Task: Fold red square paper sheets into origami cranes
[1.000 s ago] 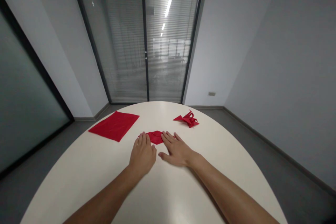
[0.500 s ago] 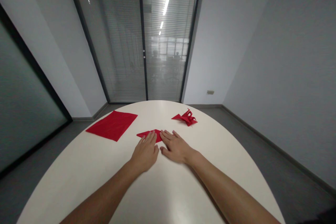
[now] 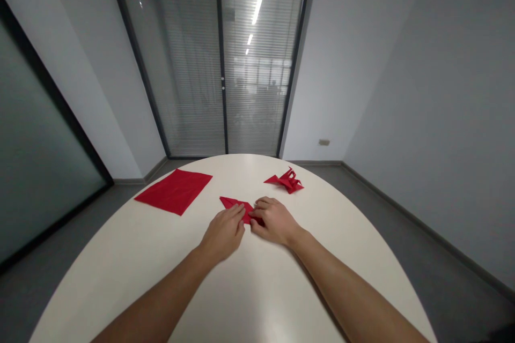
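Observation:
A piece of folded red paper [image 3: 230,202] lies at a slant on the table between my two hands, its pointed left end showing. Over its near edge rests my left hand [image 3: 224,232], fingers stretched out flat on the paper and the thumb beside them. My right hand [image 3: 276,221] has its fingers bent and closed on the right end of the paper, with the thumb on the near side. The paper's right part is mostly hidden under those fingers.
A flat red paper sheet [image 3: 174,191] lies to the left on the round white table [image 3: 237,289]. Farther back on the right stands a folded red paper figure [image 3: 286,180]. Beyond the table's far edge is a glass partition with blinds [image 3: 193,91].
The folded paper has turned, its left tip swinging away and to the right. My right hand's fingers have gone from flat to curled around its right end. My left hand stays flat on it.

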The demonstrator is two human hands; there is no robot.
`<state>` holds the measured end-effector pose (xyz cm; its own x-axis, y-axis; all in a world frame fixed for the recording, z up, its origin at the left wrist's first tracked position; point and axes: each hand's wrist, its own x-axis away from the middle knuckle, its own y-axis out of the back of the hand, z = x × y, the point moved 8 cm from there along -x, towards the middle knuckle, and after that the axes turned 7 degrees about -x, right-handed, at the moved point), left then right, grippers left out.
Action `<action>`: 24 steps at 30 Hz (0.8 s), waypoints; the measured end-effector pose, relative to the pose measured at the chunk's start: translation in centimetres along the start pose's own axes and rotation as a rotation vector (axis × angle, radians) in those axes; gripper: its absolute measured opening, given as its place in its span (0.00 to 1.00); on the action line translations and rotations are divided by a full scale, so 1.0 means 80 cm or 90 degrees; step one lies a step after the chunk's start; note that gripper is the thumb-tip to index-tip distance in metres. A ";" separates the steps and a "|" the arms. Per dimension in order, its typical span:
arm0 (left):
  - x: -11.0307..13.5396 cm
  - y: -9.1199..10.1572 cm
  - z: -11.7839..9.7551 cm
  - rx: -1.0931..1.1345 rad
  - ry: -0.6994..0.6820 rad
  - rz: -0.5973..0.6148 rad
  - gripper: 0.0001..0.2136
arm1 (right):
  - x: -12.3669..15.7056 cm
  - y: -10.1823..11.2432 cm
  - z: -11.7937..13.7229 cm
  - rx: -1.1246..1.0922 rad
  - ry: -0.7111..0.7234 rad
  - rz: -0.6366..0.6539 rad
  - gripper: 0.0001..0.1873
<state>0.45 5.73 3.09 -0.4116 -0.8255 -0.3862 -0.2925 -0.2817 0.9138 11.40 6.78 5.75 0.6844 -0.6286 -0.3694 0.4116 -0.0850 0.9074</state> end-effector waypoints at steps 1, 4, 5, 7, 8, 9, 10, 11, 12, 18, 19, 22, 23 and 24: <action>0.000 -0.003 0.003 -0.002 0.011 0.010 0.21 | 0.000 -0.001 0.000 -0.006 0.008 0.002 0.09; 0.002 -0.012 0.008 -0.031 0.029 0.023 0.21 | 0.002 -0.004 0.000 -0.046 0.041 0.006 0.09; 0.002 -0.012 0.009 -0.045 0.032 0.019 0.21 | 0.003 -0.006 0.000 -0.061 0.051 0.007 0.10; 0.002 -0.011 0.011 -0.066 0.040 0.008 0.21 | 0.004 -0.008 -0.002 -0.091 0.064 0.010 0.12; 0.002 -0.010 0.012 -0.067 0.046 0.005 0.20 | 0.005 -0.009 -0.004 -0.106 0.067 0.010 0.14; 0.002 -0.010 0.013 -0.063 0.051 0.006 0.20 | 0.006 -0.010 -0.005 -0.122 0.069 0.010 0.16; 0.002 -0.010 0.014 -0.053 0.053 0.010 0.20 | 0.006 -0.010 -0.006 -0.138 0.070 0.010 0.19; 0.002 -0.010 0.015 -0.042 0.054 0.014 0.20 | 0.007 -0.010 -0.008 -0.154 0.067 0.008 0.21; 0.001 -0.009 0.015 -0.028 0.053 0.016 0.20 | 0.007 -0.010 -0.009 -0.167 0.061 0.005 0.22; 0.002 -0.003 0.015 0.049 0.050 0.007 0.21 | 0.006 -0.008 -0.011 -0.189 0.041 0.000 0.23; 0.002 -0.003 0.014 0.051 0.053 0.011 0.20 | 0.006 -0.009 -0.011 -0.190 0.043 0.000 0.23; 0.003 -0.004 0.013 0.039 0.056 0.027 0.20 | 0.007 -0.011 -0.013 -0.195 0.041 -0.008 0.24; 0.003 -0.004 0.013 0.033 0.055 0.029 0.20 | 0.007 -0.012 -0.015 -0.198 0.041 -0.011 0.24; 0.003 -0.004 0.013 0.029 0.054 0.029 0.20 | 0.007 -0.013 -0.016 -0.200 0.041 -0.015 0.24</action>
<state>-0.41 6.14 2.57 -0.3514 -0.8759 -0.3307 -0.3152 -0.2219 0.9227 12.14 7.48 4.35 0.7051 -0.5788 -0.4098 0.5862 0.1504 0.7961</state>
